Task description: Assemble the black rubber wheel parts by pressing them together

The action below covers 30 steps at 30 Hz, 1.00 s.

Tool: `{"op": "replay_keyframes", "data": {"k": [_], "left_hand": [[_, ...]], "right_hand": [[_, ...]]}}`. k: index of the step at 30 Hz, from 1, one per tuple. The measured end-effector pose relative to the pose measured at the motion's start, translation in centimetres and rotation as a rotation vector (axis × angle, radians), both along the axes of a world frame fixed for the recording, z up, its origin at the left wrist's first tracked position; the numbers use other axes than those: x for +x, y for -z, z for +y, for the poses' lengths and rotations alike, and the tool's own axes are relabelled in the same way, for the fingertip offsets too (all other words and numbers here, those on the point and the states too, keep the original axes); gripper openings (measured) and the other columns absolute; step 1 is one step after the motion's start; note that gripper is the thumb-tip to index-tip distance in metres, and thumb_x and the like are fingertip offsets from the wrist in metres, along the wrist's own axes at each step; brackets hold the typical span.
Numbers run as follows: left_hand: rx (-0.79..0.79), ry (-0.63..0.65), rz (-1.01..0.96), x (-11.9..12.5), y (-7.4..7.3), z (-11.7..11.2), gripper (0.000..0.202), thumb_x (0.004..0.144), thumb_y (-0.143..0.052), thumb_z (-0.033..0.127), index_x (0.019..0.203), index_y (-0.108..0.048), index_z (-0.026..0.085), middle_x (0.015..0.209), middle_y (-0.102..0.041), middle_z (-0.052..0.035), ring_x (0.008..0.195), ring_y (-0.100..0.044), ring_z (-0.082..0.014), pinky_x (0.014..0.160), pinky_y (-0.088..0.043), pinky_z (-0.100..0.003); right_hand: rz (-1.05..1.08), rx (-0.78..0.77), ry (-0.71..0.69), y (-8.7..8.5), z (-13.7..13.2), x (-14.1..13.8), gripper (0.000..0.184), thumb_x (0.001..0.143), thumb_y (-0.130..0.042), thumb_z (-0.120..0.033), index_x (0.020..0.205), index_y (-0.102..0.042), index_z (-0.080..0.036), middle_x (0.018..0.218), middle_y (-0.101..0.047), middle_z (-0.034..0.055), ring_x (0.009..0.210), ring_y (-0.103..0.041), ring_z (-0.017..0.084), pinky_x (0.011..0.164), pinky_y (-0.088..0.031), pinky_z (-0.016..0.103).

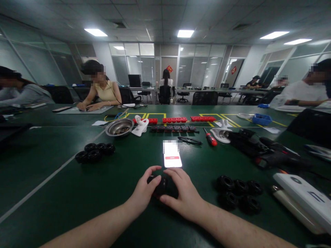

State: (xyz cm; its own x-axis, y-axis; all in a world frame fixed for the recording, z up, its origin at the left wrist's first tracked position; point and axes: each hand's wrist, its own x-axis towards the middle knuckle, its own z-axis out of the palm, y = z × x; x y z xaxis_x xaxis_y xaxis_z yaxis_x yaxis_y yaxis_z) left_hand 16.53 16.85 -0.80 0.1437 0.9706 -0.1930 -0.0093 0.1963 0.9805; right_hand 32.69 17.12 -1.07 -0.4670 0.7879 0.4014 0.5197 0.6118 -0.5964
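Observation:
Both my hands meet over a small black round part [160, 186] on the green table [77, 193]. My left hand [145, 191] curls its fingers around the part's left side. Over the right side lies my right hand [184, 195], fingers bent and resting on it. Just beyond them lies a lit phone [172, 155]. A cluster of black wheels [239, 193] sits to the right, another cluster [95, 152] to the far left.
Farther back are a metal bowl [119, 127], a red-handled screwdriver [210, 137], rows of red [174, 120] and black blocks [173, 128], a black power tool [271, 155] and a white device [305, 199]. Other people sit around the table's edges.

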Motion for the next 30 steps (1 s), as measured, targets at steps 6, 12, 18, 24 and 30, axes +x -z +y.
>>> {"op": "replay_keyframes", "data": {"k": [6, 12, 18, 24, 30], "left_hand": [[0.003, 0.026, 0.026, 0.07, 0.34, 0.29, 0.038, 0.073, -0.048, 0.040, 0.105, -0.039, 0.021, 0.085, -0.047, -0.0022, 0.068, -0.055, -0.0176, 0.053, -0.047, -0.028], [0.038, 0.040, 0.023, -0.01, 0.40, 0.43, 0.037, 0.071, -0.051, 0.037, 0.102, -0.042, 0.020, 0.080, -0.051, -0.0016, 0.067, -0.056, -0.0174, 0.053, -0.046, -0.027], [0.029, 0.055, -0.011, 0.02, 0.22, 0.09, 0.039, 0.072, -0.051, 0.039, 0.106, -0.039, 0.022, 0.085, -0.049, -0.0015, 0.066, -0.056, -0.0164, 0.055, -0.047, -0.028], [-0.004, 0.021, 0.014, -0.06, 0.21, 0.44, 0.037, 0.075, -0.046, 0.041, 0.106, -0.039, 0.022, 0.085, -0.049, -0.0033, 0.073, -0.056, -0.0201, 0.053, -0.047, -0.029], [0.042, -0.003, 0.026, -0.11, 0.17, 0.15, 0.036, 0.073, -0.050, 0.036, 0.105, -0.042, 0.021, 0.087, -0.050, -0.0026, 0.079, -0.055, -0.0202, 0.066, -0.047, -0.031]], "right_hand": [[0.024, -0.001, -0.007, 0.08, 0.19, 0.03, 0.023, 0.074, -0.058, -0.026, 0.095, -0.054, -0.019, 0.100, -0.050, 0.0069, 0.095, -0.045, 0.021, 0.082, -0.038, 0.036], [0.014, 0.026, -0.063, -0.44, -0.40, -0.10, 0.046, 0.068, -0.062, -0.023, 0.111, -0.043, -0.020, 0.110, -0.045, 0.0073, 0.102, -0.041, 0.021, 0.089, -0.034, 0.037], [-0.007, -0.037, 0.022, 0.26, 0.28, 0.13, 0.022, 0.078, -0.052, -0.033, 0.095, -0.054, -0.019, 0.100, -0.050, 0.0070, 0.094, -0.045, 0.022, 0.082, -0.038, 0.038], [0.011, 0.013, -0.062, -0.26, -0.22, -0.10, 0.037, 0.071, -0.060, -0.019, 0.106, -0.048, -0.018, 0.106, -0.048, 0.0073, 0.099, -0.043, 0.020, 0.087, -0.036, 0.034], [-0.011, -0.014, -0.022, -0.03, -0.10, -0.02, 0.041, 0.070, -0.061, -0.034, 0.105, -0.050, -0.018, 0.109, -0.046, 0.0091, 0.102, -0.042, 0.023, 0.088, -0.035, 0.039]]}}
